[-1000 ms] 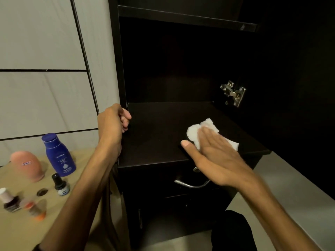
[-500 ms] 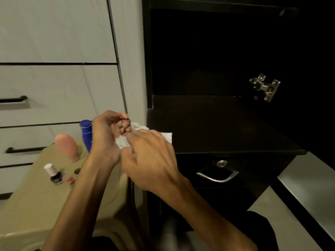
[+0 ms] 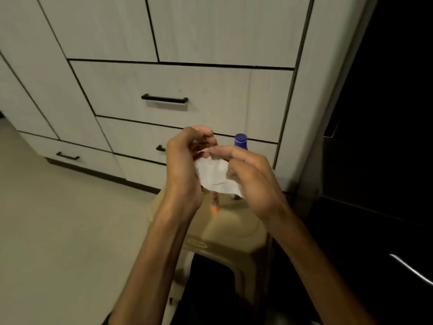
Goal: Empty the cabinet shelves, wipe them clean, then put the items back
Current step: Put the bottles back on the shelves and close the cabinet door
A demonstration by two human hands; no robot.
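Note:
A white tissue [image 3: 214,178] is held between both hands above a beige plastic stool [image 3: 232,233]. My left hand [image 3: 185,165] grips its left edge with curled fingers. My right hand [image 3: 248,177] pinches its right side. Behind the hands the blue cap of a lotion bottle [image 3: 240,141] shows, standing on the stool. A small orange-tipped item [image 3: 214,206] lies on the stool under the tissue. Other items on the stool are hidden by my hands. The dark cabinet [image 3: 384,160] is at the right edge, its shelf mostly out of view.
Pale wooden drawers with black handles [image 3: 164,99] fill the wall ahead. Light floor [image 3: 58,219] spreads to the left. A metal drawer handle [image 3: 412,269] of the dark cabinet shows at the lower right.
The right hand lifted the tissue off the dark shelf and brought it left to the left hand. My view swung left, away from the cabinet toward the stool and drawers.

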